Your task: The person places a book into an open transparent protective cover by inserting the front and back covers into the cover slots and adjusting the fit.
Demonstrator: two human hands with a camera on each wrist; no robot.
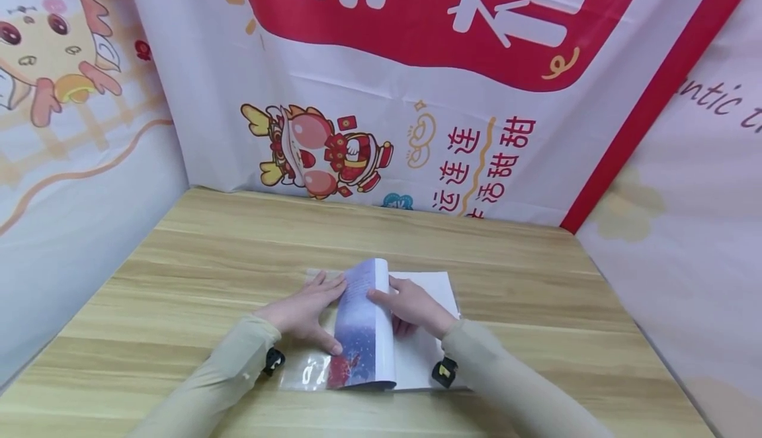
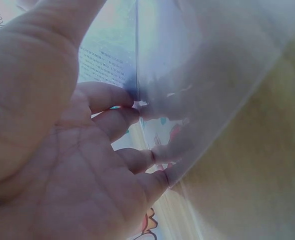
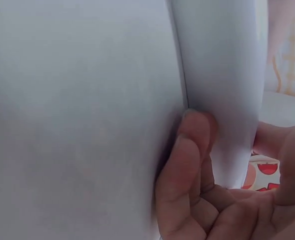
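A book with a blue, snow-speckled cover (image 1: pixel 357 322) lies on the table, its cover bent up and over to the left. To the right shows its white inside page (image 1: pixel 425 362). Clear plastic film (image 1: pixel 303 368) extends left from beneath the cover. My left hand (image 1: pixel 309 309) rests spread on the film, thumb and fingertips at the cover's left edge; in the left wrist view its fingers touch the film (image 2: pixel 212 75). The right hand (image 1: pixel 417 306) pinches the bent cover, thumb outside. In the right wrist view its curled fingers (image 3: pixel 180 165) lie between page and cover (image 3: pixel 222 60).
The wood-grain table (image 1: pixel 178 279) reaches back to a white and red printed cloth (image 1: pixel 369 74). Printed cloths also hang at the left and right sides. Each sleeved wrist wears a small black device, such as the right one (image 1: pixel 444 372).
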